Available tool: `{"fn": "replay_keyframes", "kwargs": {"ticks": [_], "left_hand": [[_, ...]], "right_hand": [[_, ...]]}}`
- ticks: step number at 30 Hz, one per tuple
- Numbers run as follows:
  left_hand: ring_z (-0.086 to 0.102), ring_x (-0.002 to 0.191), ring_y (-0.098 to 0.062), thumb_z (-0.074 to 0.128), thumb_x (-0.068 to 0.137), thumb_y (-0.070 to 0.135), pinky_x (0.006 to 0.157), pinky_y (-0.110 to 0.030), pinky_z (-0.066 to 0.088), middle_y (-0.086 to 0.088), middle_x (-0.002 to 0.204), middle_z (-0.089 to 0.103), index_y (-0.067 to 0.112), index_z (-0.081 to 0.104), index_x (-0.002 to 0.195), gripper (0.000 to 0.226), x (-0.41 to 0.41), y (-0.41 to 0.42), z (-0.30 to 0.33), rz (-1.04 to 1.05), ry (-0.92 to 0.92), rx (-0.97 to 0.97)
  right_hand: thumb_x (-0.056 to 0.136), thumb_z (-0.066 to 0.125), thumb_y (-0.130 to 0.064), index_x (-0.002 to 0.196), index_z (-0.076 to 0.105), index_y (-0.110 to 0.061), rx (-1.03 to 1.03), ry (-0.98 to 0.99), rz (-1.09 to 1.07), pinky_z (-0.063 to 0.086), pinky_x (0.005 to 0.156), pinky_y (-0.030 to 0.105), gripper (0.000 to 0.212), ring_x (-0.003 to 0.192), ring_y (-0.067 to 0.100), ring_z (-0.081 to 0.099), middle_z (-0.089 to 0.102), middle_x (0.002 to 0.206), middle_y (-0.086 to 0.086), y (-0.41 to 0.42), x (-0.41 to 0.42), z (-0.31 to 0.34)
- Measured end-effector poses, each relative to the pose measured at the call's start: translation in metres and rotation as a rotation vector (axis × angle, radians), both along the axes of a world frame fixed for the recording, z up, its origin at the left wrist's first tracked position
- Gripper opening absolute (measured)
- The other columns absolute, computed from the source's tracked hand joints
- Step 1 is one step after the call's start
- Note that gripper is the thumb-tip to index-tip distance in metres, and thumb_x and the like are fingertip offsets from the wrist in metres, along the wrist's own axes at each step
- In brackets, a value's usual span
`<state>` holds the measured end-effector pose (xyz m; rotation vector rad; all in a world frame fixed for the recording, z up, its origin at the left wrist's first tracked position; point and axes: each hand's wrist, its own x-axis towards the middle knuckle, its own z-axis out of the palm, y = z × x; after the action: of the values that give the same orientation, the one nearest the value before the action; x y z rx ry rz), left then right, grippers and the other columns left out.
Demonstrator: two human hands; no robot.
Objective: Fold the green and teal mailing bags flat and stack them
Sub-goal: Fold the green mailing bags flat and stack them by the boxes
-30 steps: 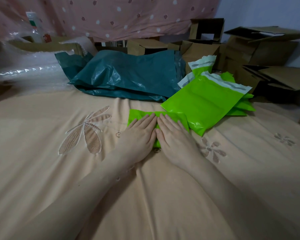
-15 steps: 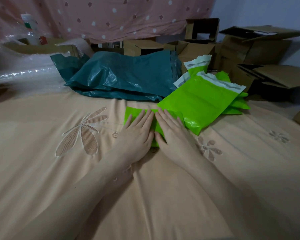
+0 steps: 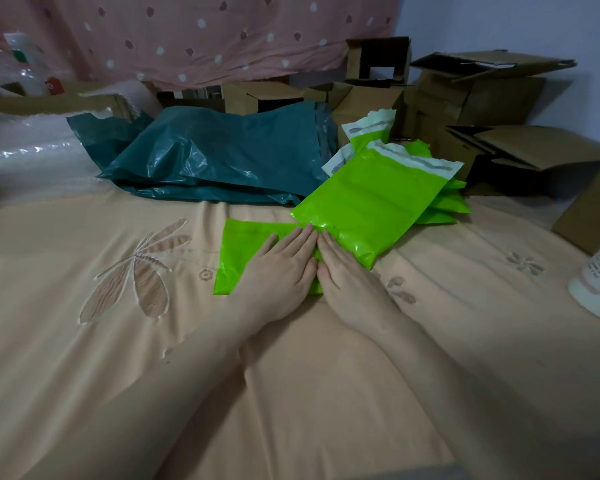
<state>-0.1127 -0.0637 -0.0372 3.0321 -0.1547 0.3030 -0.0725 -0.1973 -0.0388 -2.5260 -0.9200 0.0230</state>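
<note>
While pressed under both palms near the bed's middle, folded bright green plastic mailing bag (image 3: 243,258), left hand (image 3: 278,271) and right hand (image 3: 347,271) laid flat side by side, fingers straight and together, unfolded green bags (image 3: 378,199) overlapping its right end, crumpled teal bags (image 3: 222,157) piled toward the far edge.

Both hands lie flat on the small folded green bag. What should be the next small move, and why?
Probably lift the folded green bag and set it on the green bag pile to its right. Left hand and right hand press it with straight fingers, side by side, and it already looks flat on the bedsheet. The teal bags behind remain loosely heaped.
</note>
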Motion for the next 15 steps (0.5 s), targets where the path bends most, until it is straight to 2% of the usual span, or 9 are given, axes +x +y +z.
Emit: {"fn": "replay_keyframes", "kwargs": {"ticks": [2,7,11,15], "left_hand": [[0.004,0.146,-0.009,-0.014,0.079,0.047,0.117,-0.032,0.002,0.005,0.159,0.007,0.019,0.009,0.151,0.080,0.001,0.000,-0.003,-0.002,-0.020,0.004],[0.001,0.145,-0.007,-0.012,0.081,0.047,0.115,-0.028,-0.002,0.005,0.159,0.005,0.019,0.008,0.150,0.077,0.000,0.001,-0.005,-0.007,-0.037,-0.021],[-0.006,0.141,-0.001,0.018,0.101,0.037,0.113,-0.022,-0.007,0.002,0.158,-0.001,0.016,0.006,0.150,0.055,-0.003,0.005,0.004,-0.045,-0.011,-0.259],[0.001,0.145,-0.007,0.029,0.100,0.031,0.113,-0.022,-0.003,0.000,0.158,0.003,0.013,0.012,0.150,0.055,-0.012,0.017,0.015,-0.009,-0.116,-0.336]], "right_hand": [[0.101,0.025,-0.020,0.149,0.010,-0.008,-0.018,-0.005,0.006,0.006,0.116,0.028,0.052,0.146,0.010,0.008,0.009,0.159,0.005,0.000,0.001,-0.002],[0.101,0.027,-0.020,0.149,0.012,-0.006,-0.013,-0.042,0.015,0.007,0.116,0.027,0.053,0.146,0.012,0.011,0.013,0.158,0.007,0.001,0.002,-0.005],[0.098,0.038,-0.017,0.149,0.018,-0.009,0.121,-0.051,-0.007,0.005,0.111,0.015,0.055,0.145,0.012,0.014,0.016,0.158,0.004,0.000,0.000,0.002],[0.092,0.039,-0.016,0.143,0.034,-0.005,0.239,-0.194,-0.006,0.011,0.113,0.019,0.052,0.142,0.020,0.025,0.028,0.153,0.008,0.007,-0.002,0.014]]}}
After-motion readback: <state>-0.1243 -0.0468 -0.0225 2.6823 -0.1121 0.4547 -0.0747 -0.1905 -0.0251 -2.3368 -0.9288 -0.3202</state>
